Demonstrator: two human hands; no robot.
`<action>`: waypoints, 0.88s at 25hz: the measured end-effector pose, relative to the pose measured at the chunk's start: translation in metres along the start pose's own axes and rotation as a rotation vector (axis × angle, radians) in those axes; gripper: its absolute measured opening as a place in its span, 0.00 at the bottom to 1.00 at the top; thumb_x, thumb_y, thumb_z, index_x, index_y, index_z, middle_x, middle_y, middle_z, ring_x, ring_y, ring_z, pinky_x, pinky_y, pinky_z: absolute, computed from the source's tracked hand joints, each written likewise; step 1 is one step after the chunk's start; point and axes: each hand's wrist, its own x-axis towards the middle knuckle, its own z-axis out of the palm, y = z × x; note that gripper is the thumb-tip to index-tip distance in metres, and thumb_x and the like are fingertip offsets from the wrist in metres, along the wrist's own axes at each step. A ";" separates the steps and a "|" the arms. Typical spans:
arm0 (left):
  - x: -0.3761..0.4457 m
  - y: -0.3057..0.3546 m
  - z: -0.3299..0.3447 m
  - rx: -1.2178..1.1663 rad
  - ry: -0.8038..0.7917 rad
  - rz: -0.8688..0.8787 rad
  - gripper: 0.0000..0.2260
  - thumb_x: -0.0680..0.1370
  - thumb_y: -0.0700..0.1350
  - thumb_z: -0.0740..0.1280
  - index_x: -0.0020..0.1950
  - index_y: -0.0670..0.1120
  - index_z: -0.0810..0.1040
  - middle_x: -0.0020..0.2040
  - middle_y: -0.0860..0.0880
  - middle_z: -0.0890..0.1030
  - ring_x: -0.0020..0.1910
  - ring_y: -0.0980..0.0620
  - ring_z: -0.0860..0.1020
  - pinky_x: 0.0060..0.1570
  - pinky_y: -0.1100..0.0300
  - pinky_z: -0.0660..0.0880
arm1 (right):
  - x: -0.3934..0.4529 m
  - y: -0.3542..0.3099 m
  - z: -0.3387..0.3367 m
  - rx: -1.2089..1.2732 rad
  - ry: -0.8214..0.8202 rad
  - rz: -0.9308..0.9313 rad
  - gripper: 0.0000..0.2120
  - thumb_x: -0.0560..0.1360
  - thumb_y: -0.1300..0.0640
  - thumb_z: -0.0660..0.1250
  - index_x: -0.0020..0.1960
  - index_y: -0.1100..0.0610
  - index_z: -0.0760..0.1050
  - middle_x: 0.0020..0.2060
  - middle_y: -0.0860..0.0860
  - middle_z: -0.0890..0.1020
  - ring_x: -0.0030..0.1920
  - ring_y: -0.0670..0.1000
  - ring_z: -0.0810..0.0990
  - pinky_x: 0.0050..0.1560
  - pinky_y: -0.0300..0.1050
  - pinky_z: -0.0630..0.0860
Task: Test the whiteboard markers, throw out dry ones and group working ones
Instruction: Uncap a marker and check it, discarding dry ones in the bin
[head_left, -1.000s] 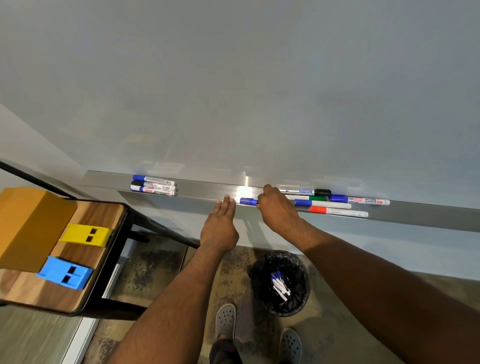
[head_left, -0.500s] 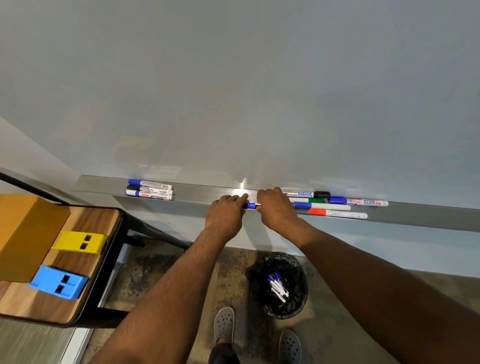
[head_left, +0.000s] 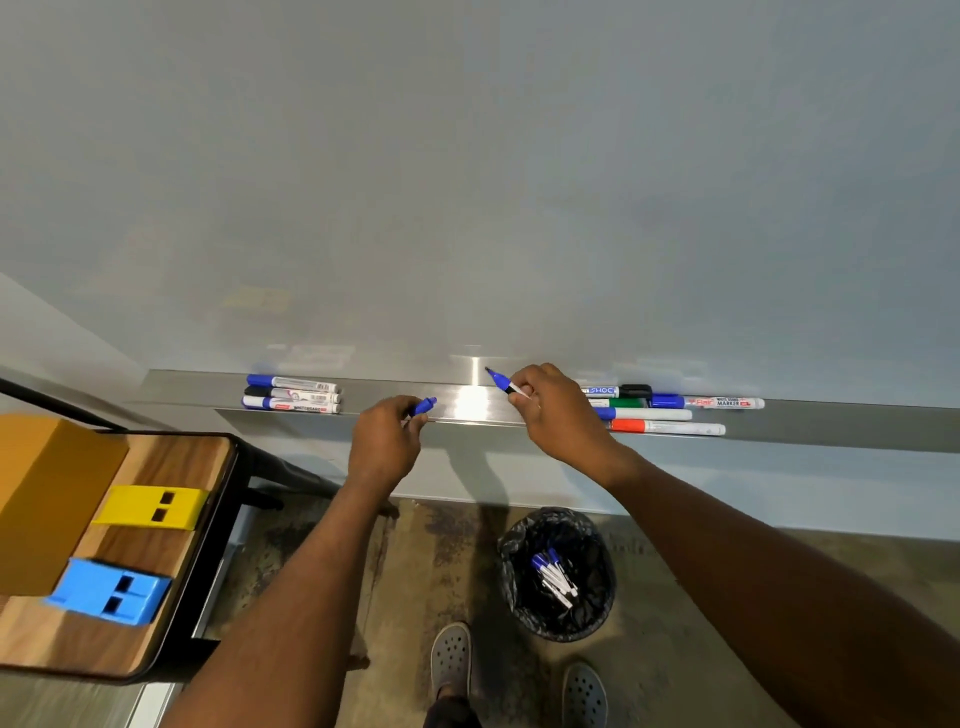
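My right hand (head_left: 553, 410) holds an uncapped blue marker (head_left: 501, 382), its tip pointing up-left just below the whiteboard (head_left: 467, 182). My left hand (head_left: 387, 444) pinches the marker's blue cap (head_left: 425, 405) in front of the metal tray (head_left: 831, 423). Three markers (head_left: 292, 393) lie grouped at the tray's left end. Several more markers (head_left: 660, 410), blue, green, black and red, lie on the tray to the right of my right hand. A black-lined bin (head_left: 558, 574) on the floor below holds several markers.
A wooden table (head_left: 171, 462) at left carries a brown box (head_left: 41, 493), a yellow block (head_left: 150, 506) and a blue block (head_left: 111, 597). My feet in grey clogs (head_left: 452, 657) stand on the mottled floor beside the bin.
Both hands met on the blue marker on the tray, then pulled apart. The cap came off in my left hand and my right hand lifted the marker off the tray.
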 end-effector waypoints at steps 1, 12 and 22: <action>-0.006 0.005 -0.003 -0.078 0.010 -0.061 0.13 0.78 0.45 0.69 0.61 0.43 0.80 0.53 0.47 0.83 0.50 0.51 0.79 0.52 0.59 0.74 | -0.005 -0.003 -0.006 0.156 0.016 0.040 0.09 0.81 0.54 0.61 0.58 0.57 0.74 0.49 0.52 0.78 0.45 0.51 0.77 0.48 0.48 0.74; -0.057 0.137 -0.050 -0.661 0.025 0.002 0.11 0.78 0.41 0.65 0.56 0.53 0.79 0.36 0.47 0.84 0.36 0.55 0.83 0.42 0.59 0.79 | -0.058 -0.031 -0.099 0.558 0.220 -0.115 0.07 0.80 0.57 0.63 0.48 0.46 0.69 0.36 0.50 0.81 0.29 0.40 0.75 0.36 0.39 0.72; -0.057 0.304 -0.143 -0.546 0.176 0.556 0.09 0.75 0.48 0.72 0.54 0.53 0.81 0.38 0.53 0.85 0.40 0.58 0.83 0.44 0.63 0.79 | -0.085 -0.071 -0.287 0.992 0.317 -0.342 0.13 0.82 0.62 0.57 0.60 0.52 0.78 0.46 0.56 0.84 0.39 0.51 0.79 0.40 0.41 0.75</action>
